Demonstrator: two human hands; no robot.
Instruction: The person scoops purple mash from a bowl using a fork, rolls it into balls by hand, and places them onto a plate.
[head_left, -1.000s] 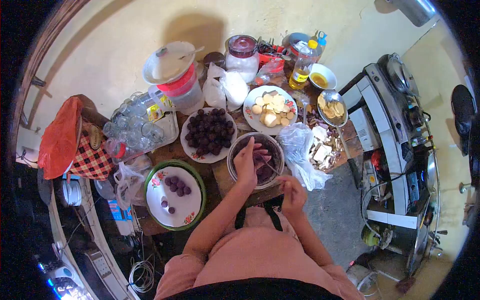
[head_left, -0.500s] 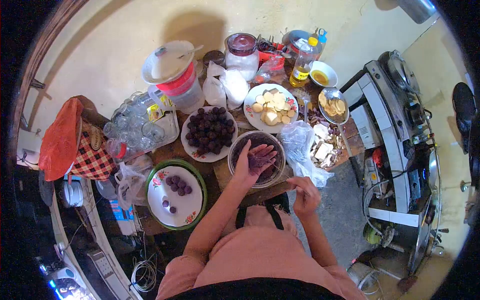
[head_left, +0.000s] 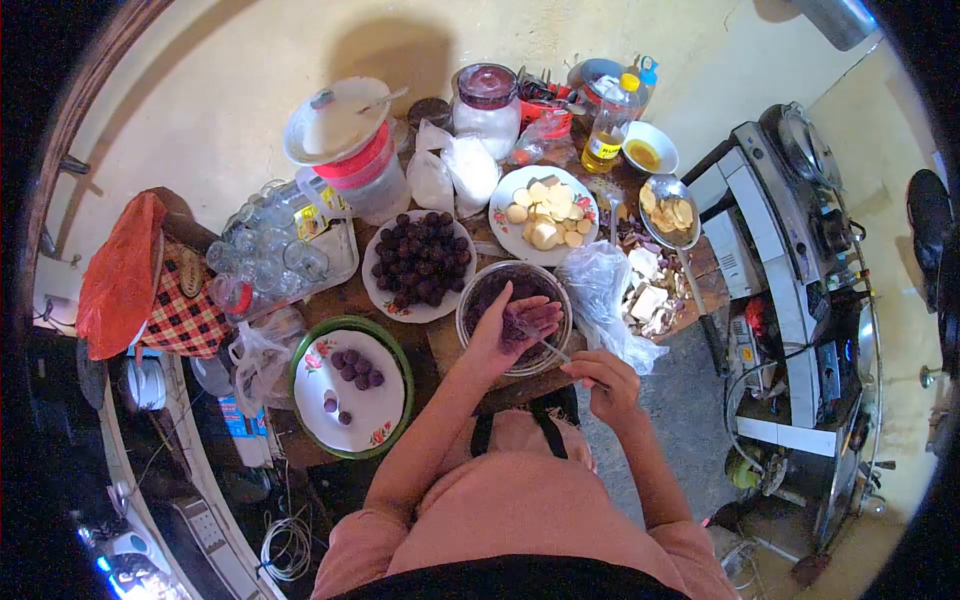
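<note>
My left hand (head_left: 518, 325) is held palm up over a clear bowl (head_left: 567, 318) of dark purple mash. Its fingers are stretched out, and purple smears coat the palm. My right hand (head_left: 603, 383), closed, grips the thin handle of what looks like a spoon (head_left: 555, 352). The spoon points at the left palm, and its far end is hard to make out. Left of the bowl stands a plate of dark purple balls (head_left: 423, 262). A floral plate (head_left: 330, 410) on a green tray (head_left: 298, 405) carries several smaller purple balls (head_left: 358, 368).
Behind the bowl is a plate of pale round slices (head_left: 545, 215). A plastic bag (head_left: 595, 290) lies to its right, beside peelings and pale chunks (head_left: 650, 290). An oil bottle (head_left: 605, 140), a skimmer with fried slices (head_left: 668, 212) and glass jars (head_left: 270, 245) stand around. A stove (head_left: 800, 200) is at right.
My right hand has shifted slightly left, bringing the spoon closer to the left palm. The left hand has moved slightly right, still palm up over the bowl.
</note>
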